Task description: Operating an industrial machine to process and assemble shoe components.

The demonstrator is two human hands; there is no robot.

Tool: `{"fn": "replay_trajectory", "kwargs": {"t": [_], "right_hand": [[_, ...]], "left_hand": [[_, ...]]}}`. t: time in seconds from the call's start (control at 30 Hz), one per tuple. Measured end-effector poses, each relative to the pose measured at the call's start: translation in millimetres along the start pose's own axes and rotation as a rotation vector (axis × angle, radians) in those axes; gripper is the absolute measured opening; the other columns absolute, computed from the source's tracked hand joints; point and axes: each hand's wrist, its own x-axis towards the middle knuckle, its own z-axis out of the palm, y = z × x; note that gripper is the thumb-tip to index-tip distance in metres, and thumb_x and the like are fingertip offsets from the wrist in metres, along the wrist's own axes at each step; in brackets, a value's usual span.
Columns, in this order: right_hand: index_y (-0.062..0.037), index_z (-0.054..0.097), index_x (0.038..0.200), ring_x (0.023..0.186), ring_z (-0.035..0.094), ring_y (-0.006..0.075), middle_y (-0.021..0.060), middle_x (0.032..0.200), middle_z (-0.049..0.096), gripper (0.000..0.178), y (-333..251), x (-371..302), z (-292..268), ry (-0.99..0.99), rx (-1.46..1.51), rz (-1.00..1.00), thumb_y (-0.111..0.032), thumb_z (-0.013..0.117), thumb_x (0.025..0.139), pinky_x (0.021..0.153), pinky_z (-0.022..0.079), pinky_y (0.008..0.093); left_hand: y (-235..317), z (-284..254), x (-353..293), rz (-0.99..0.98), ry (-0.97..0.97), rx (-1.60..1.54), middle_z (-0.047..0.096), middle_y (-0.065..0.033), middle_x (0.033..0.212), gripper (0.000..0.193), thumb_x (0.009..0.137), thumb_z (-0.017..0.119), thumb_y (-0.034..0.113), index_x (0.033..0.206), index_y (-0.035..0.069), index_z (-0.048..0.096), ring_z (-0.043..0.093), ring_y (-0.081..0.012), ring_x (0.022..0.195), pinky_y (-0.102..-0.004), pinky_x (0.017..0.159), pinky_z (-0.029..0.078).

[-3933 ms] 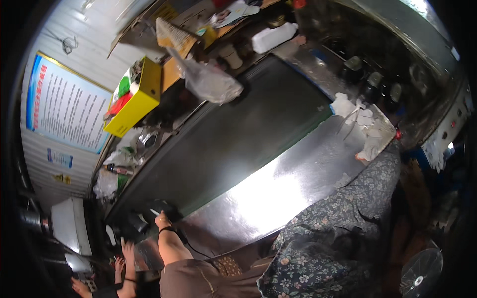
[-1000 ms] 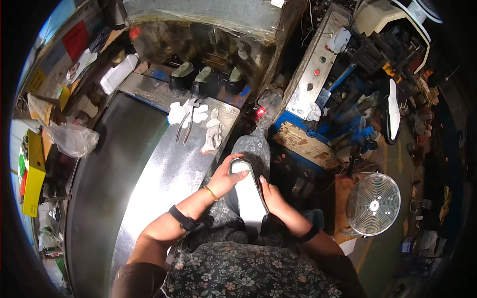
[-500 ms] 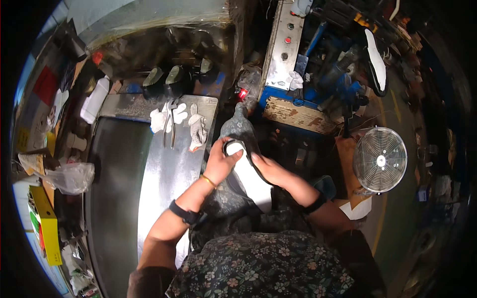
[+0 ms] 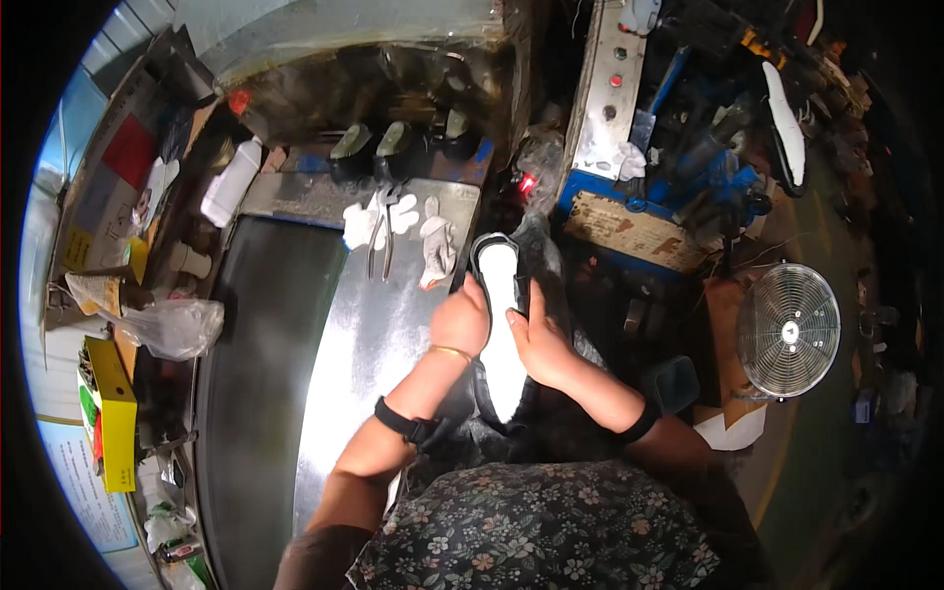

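A black shoe (image 4: 502, 366) lies lengthwise before me, its long white underside facing up inside a dark rim. My left hand (image 4: 459, 320) closes on its left edge, with the fingertips partly hidden. On the opposite edge, my right hand (image 4: 541, 346) grips it, thumb on the white surface and fingers along the side. Dark patterned cloth (image 4: 541, 258) shows beyond and beneath the shoe. To the left, pincers (image 4: 386, 241) rest on the metal table (image 4: 339, 369) beside white gloves (image 4: 362, 224) and a soiled pale glove (image 4: 437, 254).
Several dark shoe-shaped pieces (image 4: 391, 157) stand at the table's far end. Left of the metal plate runs a dark belt-like surface (image 4: 261, 364). A button panel (image 4: 612, 93) rises at the far right, and a round caged fan (image 4: 790, 331) stands on the right. A yellow box (image 4: 119, 418) sits far left.
The shoe has straightened, and its black-rimmed far end now shows fully. My left hand has slid from that end to the left edge; my right thumb now presses the white surface. The view has shifted left.
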Motion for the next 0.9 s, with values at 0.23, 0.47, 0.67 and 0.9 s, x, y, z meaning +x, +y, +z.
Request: {"fn": "replay_trajectory", "kwargs": {"t": [0.23,0.47,0.67,0.9], "right_hand": [[0.0065,0.010,0.151,0.129,0.045,0.0487,0.0397,0.142,0.036,0.070,23,14,29,0.214,0.098,-0.170,-0.030,0.045,0.103,0.107,0.039,0.0449],[0.0070,0.018,0.150,0.137,0.038,0.0439,0.0355,0.145,0.036,0.063,30,6,38,0.289,0.224,-0.325,-0.027,0.045,0.104,0.112,0.032,0.0427],[0.0047,0.023,0.150,0.132,0.044,0.0431,0.0328,0.138,0.047,0.062,40,-6,0,0.128,0.023,-0.529,-0.029,0.047,0.103,0.109,0.036,0.0413],[-0.0089,0.070,0.105,0.079,0.066,0.0363,0.0138,0.088,0.067,0.019,-61,28,-48,0.220,-0.597,-0.732,-0.021,0.064,0.092,0.065,0.052,0.0430]], "left_hand": [[-30,-18,28,0.341,-0.294,-0.210,0.068,-0.0268,0.096,0.051,0.104,0.039,0.043,0.114,-0.005,0.052,0.067,-0.0444,0.086,-0.0482,0.081,0.052],[-21,2,-42,0.121,-0.118,-0.383,0.053,-0.0325,0.130,0.068,0.100,0.049,0.043,0.146,-0.004,0.031,0.056,-0.0392,0.122,-0.0422,0.102,0.043],[-13,-31,17,-0.270,-0.665,-1.771,0.065,-0.0121,0.120,0.056,0.102,0.044,0.049,0.135,0.005,0.052,0.064,-0.0254,0.106,-0.0398,0.096,0.050],[4,-20,34,-0.076,-0.515,-1.263,0.066,-0.0023,0.110,0.031,0.094,0.059,0.019,0.119,0.003,0.063,0.062,-0.0126,0.100,-0.0275,0.090,0.050]]}}
